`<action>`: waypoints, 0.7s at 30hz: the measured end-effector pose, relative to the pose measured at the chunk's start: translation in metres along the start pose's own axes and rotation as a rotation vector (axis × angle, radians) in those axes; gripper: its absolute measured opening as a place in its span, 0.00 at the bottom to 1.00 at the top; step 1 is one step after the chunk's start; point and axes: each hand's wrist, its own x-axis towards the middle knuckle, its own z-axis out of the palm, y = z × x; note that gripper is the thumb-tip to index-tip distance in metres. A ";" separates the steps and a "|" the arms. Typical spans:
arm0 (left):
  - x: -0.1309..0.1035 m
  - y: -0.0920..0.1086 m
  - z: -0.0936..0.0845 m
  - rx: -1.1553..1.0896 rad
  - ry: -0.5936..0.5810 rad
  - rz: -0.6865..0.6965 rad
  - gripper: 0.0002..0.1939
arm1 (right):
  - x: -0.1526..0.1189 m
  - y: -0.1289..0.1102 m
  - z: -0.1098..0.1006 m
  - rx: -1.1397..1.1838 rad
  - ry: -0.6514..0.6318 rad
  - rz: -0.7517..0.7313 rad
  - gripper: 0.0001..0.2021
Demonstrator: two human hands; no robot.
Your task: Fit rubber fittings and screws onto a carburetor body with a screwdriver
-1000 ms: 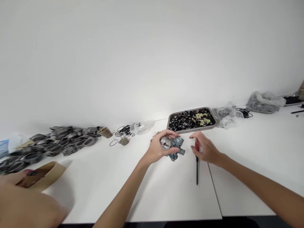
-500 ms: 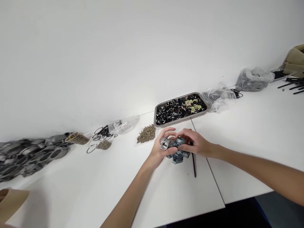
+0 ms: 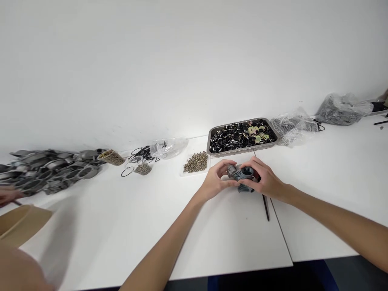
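Metal housing [image 3: 241, 176], apparently part-assembled, is clamped btwn L hand [image 3: 216, 181] & R hand [image 3: 264, 178]; brass pcs. [image 3: 195, 162] are left loose nearby, remaining steps unclear.

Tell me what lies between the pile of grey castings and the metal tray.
The head view shows a tilted cup, black rings, a smaller container, a clear plastic bag and a heap of brass-coloured pieces.
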 end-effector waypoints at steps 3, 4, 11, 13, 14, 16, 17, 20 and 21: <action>0.002 -0.002 -0.003 -0.013 0.012 0.016 0.32 | 0.001 0.000 0.002 -0.047 -0.002 0.026 0.12; 0.003 -0.002 -0.005 -0.009 0.006 0.012 0.32 | 0.001 0.000 0.002 -0.065 -0.008 0.014 0.12; 0.001 0.007 -0.010 0.015 -0.135 -0.078 0.35 | 0.001 0.000 0.000 -0.148 -0.074 -0.123 0.13; -0.001 0.009 -0.011 0.002 -0.170 -0.070 0.35 | 0.003 -0.002 -0.007 -0.165 -0.124 -0.136 0.12; -0.001 0.009 -0.011 -0.004 -0.186 -0.062 0.35 | 0.006 -0.003 -0.012 -0.178 -0.162 -0.144 0.13; -0.001 0.009 -0.011 -0.001 -0.212 -0.042 0.35 | 0.017 -0.009 -0.027 -0.180 -0.231 -0.134 0.15; -0.001 0.008 -0.012 0.004 -0.221 -0.032 0.34 | 0.026 -0.013 -0.036 -0.177 -0.251 -0.107 0.16; 0.000 0.006 -0.013 0.017 -0.232 -0.023 0.32 | 0.062 -0.024 -0.068 -0.231 -0.236 0.037 0.15; 0.000 0.006 -0.013 0.022 -0.231 -0.028 0.31 | 0.075 -0.026 -0.078 -0.297 -0.230 0.079 0.14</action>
